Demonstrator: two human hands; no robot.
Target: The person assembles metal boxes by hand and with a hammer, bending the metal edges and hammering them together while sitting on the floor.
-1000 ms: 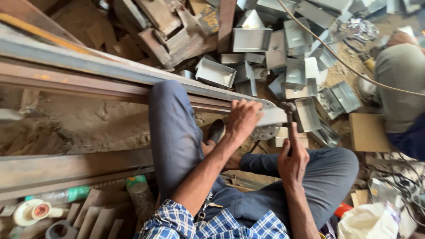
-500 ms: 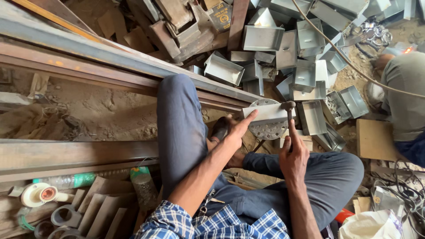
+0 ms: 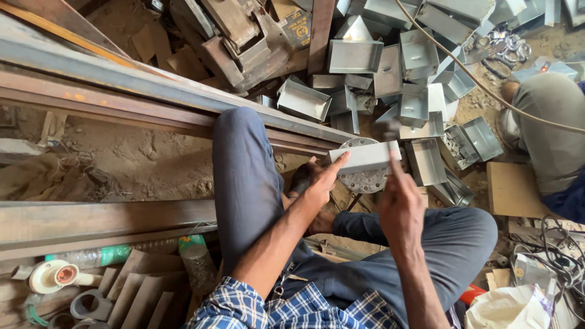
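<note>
Fingers of the left hand (image 3: 322,183) stretch out and press on the folded grey sheet-metal box (image 3: 364,157), thumb under its near edge, steadying it on a round perforated metal disc (image 3: 365,180) that the box half hides. The right hand (image 3: 401,206) is curled shut around a thin tool handle (image 3: 390,151), blurred, its head impossible to make out. More grey metal boxes (image 3: 420,103) lie heaped beyond. Another person's grey trouser leg (image 3: 551,131) is cut off at the frame's right edge.
</note>
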